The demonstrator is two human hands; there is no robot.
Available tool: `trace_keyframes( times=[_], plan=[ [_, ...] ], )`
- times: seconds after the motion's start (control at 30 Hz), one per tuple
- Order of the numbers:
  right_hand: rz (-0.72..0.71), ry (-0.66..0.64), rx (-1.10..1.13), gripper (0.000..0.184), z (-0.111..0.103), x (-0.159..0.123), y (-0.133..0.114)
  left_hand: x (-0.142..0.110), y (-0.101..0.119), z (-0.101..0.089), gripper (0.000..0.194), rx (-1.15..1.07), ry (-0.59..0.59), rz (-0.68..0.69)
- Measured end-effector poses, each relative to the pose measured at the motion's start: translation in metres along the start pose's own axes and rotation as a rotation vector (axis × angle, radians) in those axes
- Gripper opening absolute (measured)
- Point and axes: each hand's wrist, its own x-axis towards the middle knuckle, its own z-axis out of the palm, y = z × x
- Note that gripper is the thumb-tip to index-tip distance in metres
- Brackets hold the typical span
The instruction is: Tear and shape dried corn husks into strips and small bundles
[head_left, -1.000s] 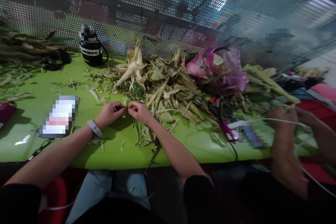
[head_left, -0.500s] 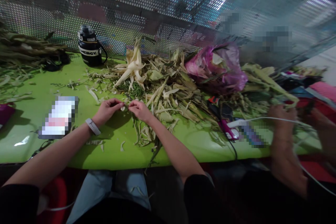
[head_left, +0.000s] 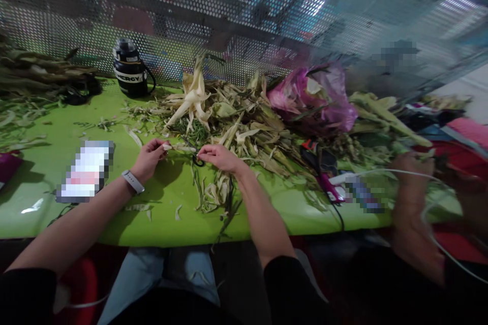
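A pale, narrow strip of corn husk (head_left: 179,148) stretches between my two hands above the green table. My left hand (head_left: 150,156), with a white band on its wrist, pinches the left end of the strip. My right hand (head_left: 219,156) is closed, its fingertips at the strip's right end. Just under those fingertips show the dark loop handles of what look like scissors (head_left: 197,160), partly hidden. Behind the hands lies a heap of dry corn husks (head_left: 247,134), with a peeled-back pale husk (head_left: 193,99) standing on top. Loose husk shreds (head_left: 214,194) lie below my right hand.
A black flask (head_left: 130,73) stands at the back left, and a phone (head_left: 87,170) lies left of my left arm. A pink plastic bag (head_left: 314,99) sits behind the heap. At right are a white cable (head_left: 375,170) and another person's arm (head_left: 412,203).
My hands have moved apart, the right one to the right and the left one slightly left. The husk strip now shows stretched between them, and the dark loop handles have come into sight.
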Motion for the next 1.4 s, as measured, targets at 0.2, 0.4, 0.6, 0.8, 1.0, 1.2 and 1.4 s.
trace_keyframes(
  times=[0.2,0.4,0.6,0.8,1.0,1.2,1.4],
  plan=[
    [-0.236,0.294,0.444,0.028,0.022,0.014,0.000,-0.003,0.005,0.002,0.033,0.131,-0.093,-0.053],
    [-0.147,0.155,0.711,0.035,0.050,0.021,0.000,-0.003,0.002,0.003,0.035,0.140,-0.098,-0.080],
    [-0.143,0.089,0.619,0.028,0.048,0.015,-0.003,-0.005,-0.003,0.006,0.033,0.210,-0.058,-0.026],
    [-0.202,0.127,0.898,0.030,0.044,0.004,-0.021,-0.009,0.015,-0.005,0.029,0.489,-0.355,0.434],
    [-0.210,-0.010,1.169,0.025,0.041,-0.009,-0.039,-0.018,0.019,0.001,0.083,0.647,-0.555,0.767],
    [-0.103,-0.009,1.209,0.025,0.048,-0.005,-0.036,-0.022,0.021,0.011,0.040,0.743,-0.399,0.757],
    [-0.063,0.267,1.040,0.029,0.033,-0.002,-0.029,-0.023,0.028,0.008,0.024,0.431,-0.519,0.211]
  ],
)
